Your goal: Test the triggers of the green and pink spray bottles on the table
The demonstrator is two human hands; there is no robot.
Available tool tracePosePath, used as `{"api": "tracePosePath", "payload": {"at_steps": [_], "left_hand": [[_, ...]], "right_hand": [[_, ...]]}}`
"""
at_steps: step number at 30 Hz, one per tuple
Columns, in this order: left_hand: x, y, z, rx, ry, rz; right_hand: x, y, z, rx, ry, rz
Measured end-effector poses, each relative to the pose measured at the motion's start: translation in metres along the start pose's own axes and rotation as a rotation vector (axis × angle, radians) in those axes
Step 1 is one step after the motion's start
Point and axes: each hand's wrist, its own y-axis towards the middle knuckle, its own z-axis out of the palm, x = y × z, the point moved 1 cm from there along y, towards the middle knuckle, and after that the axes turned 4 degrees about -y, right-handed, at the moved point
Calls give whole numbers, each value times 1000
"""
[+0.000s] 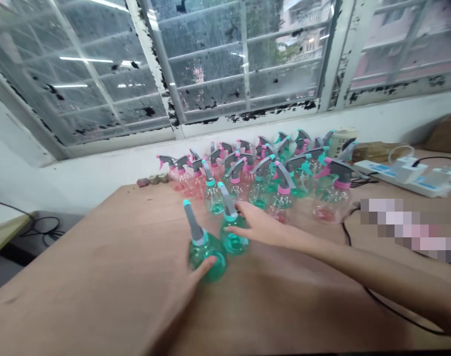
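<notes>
My left hand point(197, 277), partly blurred, is closed around the lower body of a green spray bottle point(215, 262) with a grey and turquoise spray head. Its thumb lies across the front of the bottle; the other fingers are mostly hidden behind it. Just to the right, a second green spray bottle point(235, 242) stands upright, with green liquid inside. My right hand point(257, 225) is around its upper part, thumb in front and fingers behind the neck. Close behind is another clear bottle with a turquoise collar point(214, 198).
Several pink and green spray bottles point(280, 200) crowd the wooden table point(99, 272) toward the window wall. A white power strip point(403, 178) with plugged-in chargers lies at the right, its black cable point(381, 296) running along the table. A cup point(342, 141) stands behind the bottles.
</notes>
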Motion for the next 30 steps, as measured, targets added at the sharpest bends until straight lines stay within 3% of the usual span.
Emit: {"api": "tracePosePath", "payload": {"at_steps": [4,6,11,16,23,30], "left_hand": [[-20,-14,48,339,-138,119],[-30,-15,73,421,-174,150],[-54,-14,133,524,-146,228],[-73,-13,182,527,-70,374],[-85,3,221,491,36,427],[-83,6,232,453,22,436]], "right_hand": [[-22,-57,-37,-26,-31,132],[-32,-81,-55,-48,-35,195],[-56,-124,-92,-144,-67,305],[-98,-147,-106,-238,-64,466],[-150,-148,-104,-387,-48,439],[-156,-141,-102,-423,-53,420]]}}
